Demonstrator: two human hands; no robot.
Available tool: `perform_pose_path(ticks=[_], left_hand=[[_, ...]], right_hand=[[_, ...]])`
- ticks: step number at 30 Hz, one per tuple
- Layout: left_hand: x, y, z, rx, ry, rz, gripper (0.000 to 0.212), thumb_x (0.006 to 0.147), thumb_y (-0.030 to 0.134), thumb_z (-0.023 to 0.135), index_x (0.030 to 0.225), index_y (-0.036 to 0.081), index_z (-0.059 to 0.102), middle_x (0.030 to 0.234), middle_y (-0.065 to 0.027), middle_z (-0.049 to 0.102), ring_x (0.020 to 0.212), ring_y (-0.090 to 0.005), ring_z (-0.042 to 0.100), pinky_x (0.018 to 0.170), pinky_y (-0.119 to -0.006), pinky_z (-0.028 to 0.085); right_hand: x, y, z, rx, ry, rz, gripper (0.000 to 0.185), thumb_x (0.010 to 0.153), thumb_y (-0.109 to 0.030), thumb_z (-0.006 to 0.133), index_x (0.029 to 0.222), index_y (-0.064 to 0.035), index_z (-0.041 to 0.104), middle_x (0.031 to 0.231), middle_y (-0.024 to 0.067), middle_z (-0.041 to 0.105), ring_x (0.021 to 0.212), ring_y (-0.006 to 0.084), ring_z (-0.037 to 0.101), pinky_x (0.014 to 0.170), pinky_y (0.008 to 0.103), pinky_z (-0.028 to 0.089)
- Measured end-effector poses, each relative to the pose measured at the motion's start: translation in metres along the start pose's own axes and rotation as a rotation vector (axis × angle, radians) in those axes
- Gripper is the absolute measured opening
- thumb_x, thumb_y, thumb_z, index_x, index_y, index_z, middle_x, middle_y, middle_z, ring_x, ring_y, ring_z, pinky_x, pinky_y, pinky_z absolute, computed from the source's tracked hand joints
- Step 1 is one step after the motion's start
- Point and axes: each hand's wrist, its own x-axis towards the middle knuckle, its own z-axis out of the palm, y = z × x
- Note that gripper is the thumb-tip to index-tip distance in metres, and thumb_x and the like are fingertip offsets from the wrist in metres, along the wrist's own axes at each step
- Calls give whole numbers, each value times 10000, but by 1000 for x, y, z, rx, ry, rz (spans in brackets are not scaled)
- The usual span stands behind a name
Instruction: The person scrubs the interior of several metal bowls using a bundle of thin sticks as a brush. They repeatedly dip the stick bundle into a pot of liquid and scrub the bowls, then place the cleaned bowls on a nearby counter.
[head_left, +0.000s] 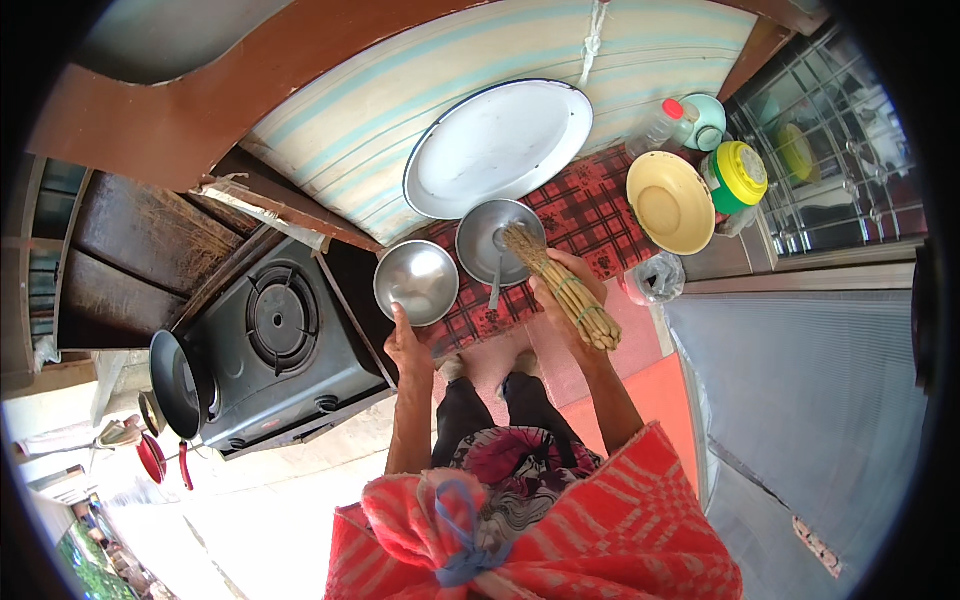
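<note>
My left hand grips the near rim of a shiny steel bowl, thumb inside the edge. In my right hand is a bundle of thin stalks, a whisk-like brush tied with green string. Its frayed tip reaches over a second steel bowl; I cannot tell whether it touches. A metal spoon or ladle lies in that second bowl, its handle crossing the near rim. Both bowls are at a narrow counter with a red and black checked cover.
A large white enamel tray leans against the striped wall. To the right are a yellow enamel basin, a green and yellow tub and a clear jar with a red lid. A gas stove and a frying pan stand left.
</note>
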Motion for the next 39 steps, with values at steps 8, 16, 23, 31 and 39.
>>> perform_pose_path(ticks=[8,16,23,31,39], left_hand=[[-67,-20,53,194,-345,-369,669,918,539,637,1139,-88,563,985,-265,671,765,-333,704,683,-407,597],[-44,-23,77,263,-381,-199,288,945,231,649,742,26,640,588,-96,644,423,-181,596,380,-288,450],[-56,5,78,937,-313,675,258,910,145,631,723,-28,594,538,-138,597,390,-222,572,386,-385,421],[-69,36,31,795,-264,625,237,926,136,637,757,-24,589,527,-87,573,445,-160,581,414,-353,425],[-48,26,-36,206,-138,137,280,962,253,644,829,6,639,528,-58,567,364,-129,495,348,-250,370]], right_hand=[[2,10,5,18,-54,-61,409,792,-17,758,1172,0,607,992,108,651,836,143,631,739,271,526],[6,18,-3,21,-88,-14,418,806,3,739,1200,1,599,1012,116,661,890,174,640,817,304,529],[4,22,-16,52,-118,29,395,811,24,719,1187,16,597,980,81,657,845,122,625,765,257,523],[32,15,-5,96,-68,43,375,815,24,729,1170,9,611,896,53,661,783,80,606,692,228,521],[25,17,-2,66,-179,128,365,827,20,722,1175,2,613,894,37,660,765,65,597,695,223,525]])
